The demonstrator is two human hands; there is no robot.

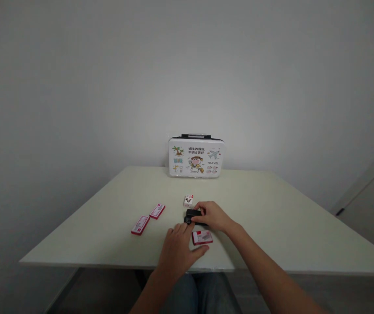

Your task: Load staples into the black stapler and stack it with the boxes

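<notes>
Right hand (213, 216) gripping black stapler (192, 215), fingers curled over it. Left hand (177, 249) resting flat, fingers loosely together, thumb touching red staple box (202, 237). Advise steadying stapler body, keeping box close.

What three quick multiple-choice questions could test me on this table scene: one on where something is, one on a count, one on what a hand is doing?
1. Where does the printed case stand?
A. at the table's far edge, by the wall
B. on the floor
C. at the near edge

2. How many flat red-and-white boxes lie on the table?
A. one
B. three
C. five

3. What is the right hand doing?
A. hanging off the table
B. lying flat and empty
C. closed on a small black object

Key: 1 A, it stands upright at the back against the wall. 2 B, two lie to the left, one by the left hand. 3 C, its fingers wrap the black object.
</notes>
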